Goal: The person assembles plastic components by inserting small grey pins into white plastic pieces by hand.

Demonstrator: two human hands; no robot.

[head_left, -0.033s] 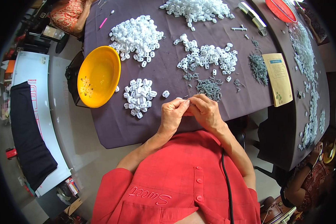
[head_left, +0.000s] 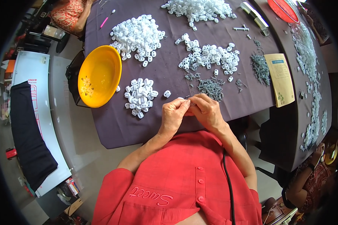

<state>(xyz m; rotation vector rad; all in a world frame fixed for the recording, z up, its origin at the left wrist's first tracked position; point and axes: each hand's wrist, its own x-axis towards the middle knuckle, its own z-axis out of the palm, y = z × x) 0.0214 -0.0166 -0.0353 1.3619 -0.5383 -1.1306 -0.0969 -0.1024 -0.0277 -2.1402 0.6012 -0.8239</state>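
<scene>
My left hand (head_left: 173, 113) and my right hand (head_left: 207, 109) meet fingertip to fingertip above the front edge of the table. Between the left thumb and forefinger a bit of a small white plastic piece (head_left: 180, 98) shows. The right fingers are pinched against it; whatever they hold is hidden. Just beyond the left hand lies a single white oval two-holed piece (head_left: 167, 94), with a small heap of such pieces (head_left: 139, 95) to its left. Past my right hand is a pile of small grey plugs or screws (head_left: 211, 88).
Larger heaps of white pieces (head_left: 136, 36) cover the farther purple cloth (head_left: 112, 129). A yellow bowl (head_left: 105, 71) stands at the left edge. On the right lie more grey parts (head_left: 260, 67) and a tan booklet (head_left: 280, 80). Another person's arm (head_left: 82, 20) rests at the far left.
</scene>
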